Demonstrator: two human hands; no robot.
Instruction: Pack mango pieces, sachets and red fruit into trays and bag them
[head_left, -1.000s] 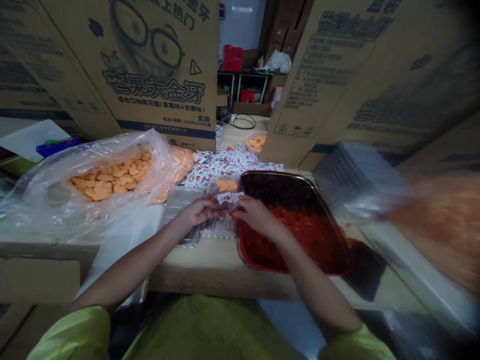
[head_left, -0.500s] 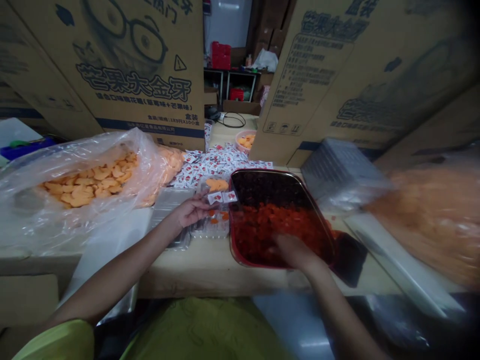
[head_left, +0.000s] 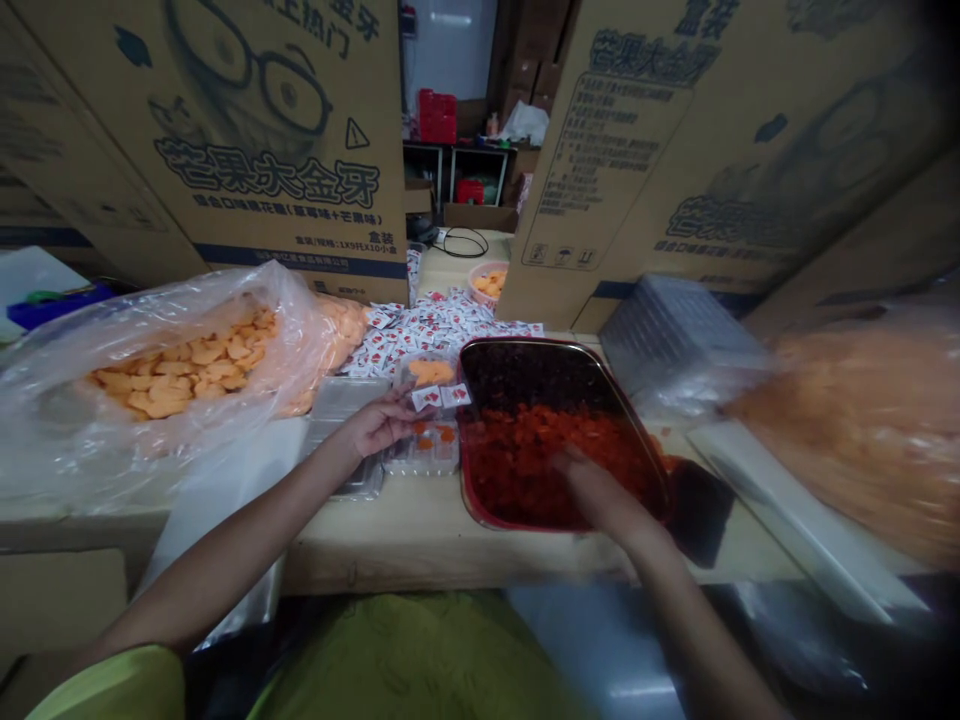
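My left hand [head_left: 382,424] pinches small white sachets [head_left: 440,397] with red print; two show beyond its fingertips. They hang over a clear plastic tray [head_left: 424,460], which has orange pieces in some of its compartments. Behind the sachets, orange candies [head_left: 430,372] lie in the tray's far part. My right hand [head_left: 589,485] reaches into a red-rimmed tub [head_left: 487,518] of small red-orange pieces [head_left: 525,440]. Its fingers are smeared by motion and partly among the pieces, so their grip is unclear.
On the left lies an open plastic bag [head_left: 180,365] of orange candies. A heap of sachets [head_left: 427,325] spreads behind the trays. Tall cardboard boxes [head_left: 285,180] stand at the back. To the right are stacked clear trays [head_left: 679,335] and another bag [head_left: 855,420] of orange pieces.
My right hand has shifted slightly up within the tub of red-orange pieces. My left hand keeps hold of the sachets in nearly the same place.
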